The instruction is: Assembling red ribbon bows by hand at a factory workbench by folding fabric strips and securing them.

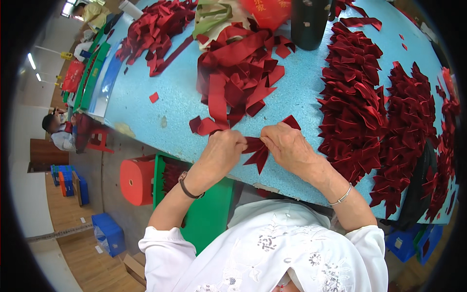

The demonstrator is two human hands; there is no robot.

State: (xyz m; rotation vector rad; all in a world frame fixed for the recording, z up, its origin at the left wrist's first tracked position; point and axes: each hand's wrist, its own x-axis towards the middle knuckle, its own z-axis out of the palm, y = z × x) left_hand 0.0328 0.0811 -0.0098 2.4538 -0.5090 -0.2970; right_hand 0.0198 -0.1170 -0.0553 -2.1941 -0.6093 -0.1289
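Note:
Between my hands, above the table's near edge, is a dark red ribbon bow (258, 155) with notched tails hanging down. My left hand (223, 150) is closed and pinches the bow's left side. On its other side, my right hand (291, 149) grips it near the middle with thumb and fingers. One red end sticks out behind the right hand's knuckles. Just beyond my hands lies a loose heap of cut red ribbon strips (238, 80). Finished-looking bows are stacked in a long row (351, 102) to the right of my right hand.
More bow rows (407, 131) lie farther right on the blue table (165, 104). A dark bottle (309, 24) stands at the back, and another ribbon pile (158, 31) at back left. Below the near edge are a green crate (214, 204) and a red stool (137, 180). A person (63, 136) sits at left.

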